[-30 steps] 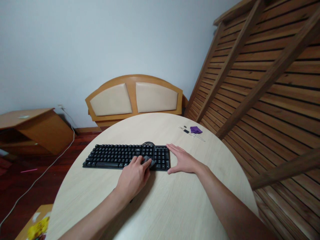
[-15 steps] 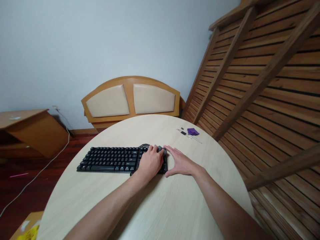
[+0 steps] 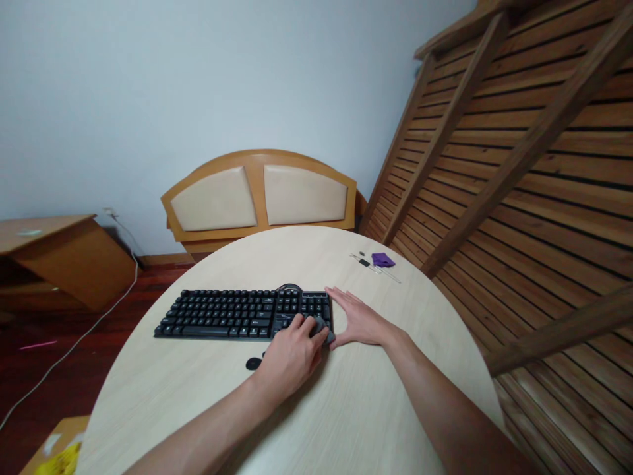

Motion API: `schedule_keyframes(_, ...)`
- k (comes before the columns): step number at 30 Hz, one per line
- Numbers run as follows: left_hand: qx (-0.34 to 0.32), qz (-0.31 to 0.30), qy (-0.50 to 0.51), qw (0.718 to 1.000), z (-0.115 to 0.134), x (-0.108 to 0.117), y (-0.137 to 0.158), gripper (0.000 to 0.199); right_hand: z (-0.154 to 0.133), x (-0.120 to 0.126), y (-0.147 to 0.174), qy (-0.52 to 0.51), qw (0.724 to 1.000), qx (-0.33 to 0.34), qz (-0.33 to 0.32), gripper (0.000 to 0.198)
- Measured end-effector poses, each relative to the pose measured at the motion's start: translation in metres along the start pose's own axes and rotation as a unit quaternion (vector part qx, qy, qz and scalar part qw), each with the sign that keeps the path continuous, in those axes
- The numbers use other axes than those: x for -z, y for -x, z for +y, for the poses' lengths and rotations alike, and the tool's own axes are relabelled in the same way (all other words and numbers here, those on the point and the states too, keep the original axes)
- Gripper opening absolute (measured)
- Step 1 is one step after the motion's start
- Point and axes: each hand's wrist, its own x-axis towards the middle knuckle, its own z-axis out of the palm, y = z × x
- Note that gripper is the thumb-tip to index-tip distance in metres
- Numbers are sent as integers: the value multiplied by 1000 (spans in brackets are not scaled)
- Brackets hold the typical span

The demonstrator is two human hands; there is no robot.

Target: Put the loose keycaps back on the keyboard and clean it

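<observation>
A black computer keyboard (image 3: 217,315) lies flat on the round pale table (image 3: 366,409). My left hand (image 3: 294,353) is closed over its lower right keys, with a small crumpled grey cloth (image 3: 317,324) between the fingers, pressed on the number pad. Part of the cloth is hidden by the hand. My right hand (image 3: 359,320) grips the keyboard's short right side, fingers at the far corner and thumb at the near corner. Beside my left wrist lies a round black piece (image 3: 254,363), partly covered. Behind the keyboard, a coiled black cable (image 3: 289,287) shows.
Toward the table's far right are a purple cloth (image 3: 382,260), a small black piece with thin wires (image 3: 364,262) and a tiny dark disc (image 3: 362,253). A slatted wooden frame (image 3: 519,198) leans on the right. Beyond the table stands a padded headboard (image 3: 260,198).
My left hand has moved the grey cloth from the keyboard's upper right corner down toward its near edge. The round black piece now shows more. My right hand has stayed in place.
</observation>
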Motion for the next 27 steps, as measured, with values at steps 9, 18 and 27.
schedule_keyframes(9,7,96,107,990,-16,-9,36,40,6,-1,0,9,1000,20,-2,123)
schedule_keyframes(18,210,27,145,967,-26,-4,51,33,-18,25,13,36,997,20,60,65)
schedule_keyframes(27,192,-2,220,956,-34,-6,53,23,-59,27,17,8,995,-88,-51,48)
